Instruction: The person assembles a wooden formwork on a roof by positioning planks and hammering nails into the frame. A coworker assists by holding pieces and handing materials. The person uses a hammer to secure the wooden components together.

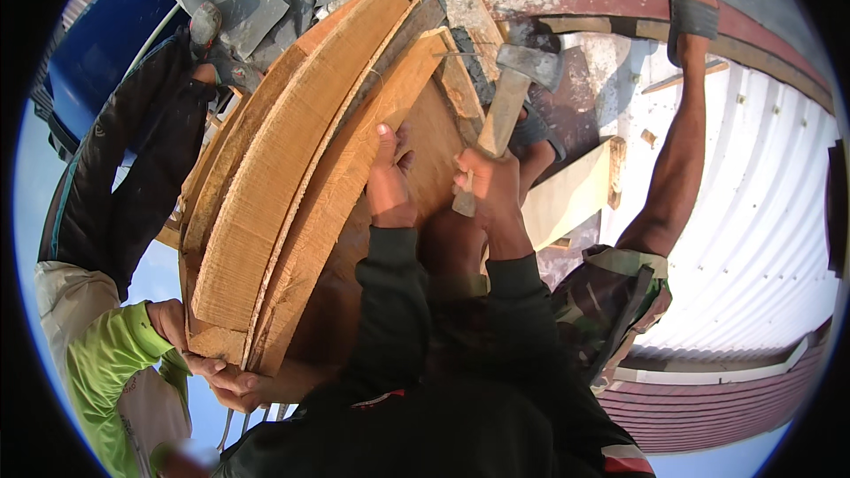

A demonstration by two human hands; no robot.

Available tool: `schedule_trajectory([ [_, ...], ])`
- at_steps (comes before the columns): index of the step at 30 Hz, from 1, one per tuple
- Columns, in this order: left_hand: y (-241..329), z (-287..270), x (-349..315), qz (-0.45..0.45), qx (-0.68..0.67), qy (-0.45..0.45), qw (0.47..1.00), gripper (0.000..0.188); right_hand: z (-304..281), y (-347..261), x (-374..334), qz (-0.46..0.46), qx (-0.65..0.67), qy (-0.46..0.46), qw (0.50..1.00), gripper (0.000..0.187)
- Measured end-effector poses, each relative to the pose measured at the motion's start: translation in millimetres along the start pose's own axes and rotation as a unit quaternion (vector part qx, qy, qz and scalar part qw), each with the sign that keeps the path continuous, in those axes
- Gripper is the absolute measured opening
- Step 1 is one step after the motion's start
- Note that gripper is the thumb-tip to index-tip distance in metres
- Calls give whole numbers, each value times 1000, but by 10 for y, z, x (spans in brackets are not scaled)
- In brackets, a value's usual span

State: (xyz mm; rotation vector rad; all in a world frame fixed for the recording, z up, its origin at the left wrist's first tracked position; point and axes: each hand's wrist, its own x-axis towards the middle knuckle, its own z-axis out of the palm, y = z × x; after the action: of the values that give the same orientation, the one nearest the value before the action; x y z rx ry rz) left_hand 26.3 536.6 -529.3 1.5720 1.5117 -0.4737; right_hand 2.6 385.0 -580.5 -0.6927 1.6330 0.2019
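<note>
My right hand is wrapped round the wooden handle of a hatchet, its grey metal head up and to the right. A thin nail sticks out near the far end of a wooden plank. The hatchet head is just right of the nail, apart from it. My left hand grips the edge of that plank, thumb along its face. Against the plank's left side lies a curved wooden beam of stacked layers. At its near end, another person's hand holds the timber.
The other person, in a bright green sleeve, is at the left. Behind them stands a blue container. White corrugated roofing spreads at the right, under my sandalled foot. A pale board lies right of my right hand.
</note>
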Motion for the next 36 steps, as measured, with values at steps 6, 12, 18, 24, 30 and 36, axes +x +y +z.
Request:
schedule_trajectory([
  [6, -41, -76, 27, -11, -13, 20, 1000, 69, -324, -725, 271, 24, 61, -35, 997, 5],
  [12, -88, -51, 63, -7, 10, 20, 1000, 64, 257, -109, -271, 51, -100, -86, 990, 9],
  [18, -93, -91, 32, 0, -23, 27, 999, 58, -311, -658, 497, 8, 73, -132, 989, 23],
  [24, -46, -25, 103, -6, -17, 12, 1000, 47, -15, 181, -110, 98, -77, -96, 988, 44],
  [30, -129, -106, 66, -12, -28, 23, 999, 41, -393, -336, 671, -18, 115, -91, 989, 8],
  [36, -78, -64, 106, 9, -12, 8, 1000, 40, -138, -30, -12, 177, -103, -119, 972, 16],
])
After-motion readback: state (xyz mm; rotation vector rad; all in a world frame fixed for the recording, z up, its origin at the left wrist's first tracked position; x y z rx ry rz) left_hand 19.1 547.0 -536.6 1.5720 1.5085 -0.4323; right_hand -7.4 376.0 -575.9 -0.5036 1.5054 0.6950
